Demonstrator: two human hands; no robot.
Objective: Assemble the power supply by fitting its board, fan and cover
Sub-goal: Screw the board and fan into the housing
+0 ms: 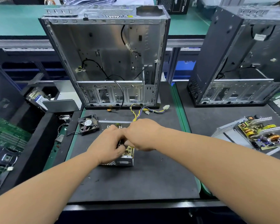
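Note:
A silver power supply housing [125,161] with perforated walls sits on the dark mat at the centre. Its yellowish circuit board [130,150] lies inside, mostly hidden by my hands. My left hand [107,146] covers the near left of the housing with fingers curled down onto the board. My right hand [141,135] reaches over from the right, fingers curled into the housing beside the left hand. A bundle of yellow and purple wires [142,110] runs from the housing toward the back. The black fan [88,124] lies loose on the mat to the left.
An open silver computer case [107,59] stands upright behind the mat. A second case [242,62] stands at the right, with another bare board and housing [259,135] in front of it. A green motherboard [5,143] lies at the left, a grey metal cover [61,103] behind it.

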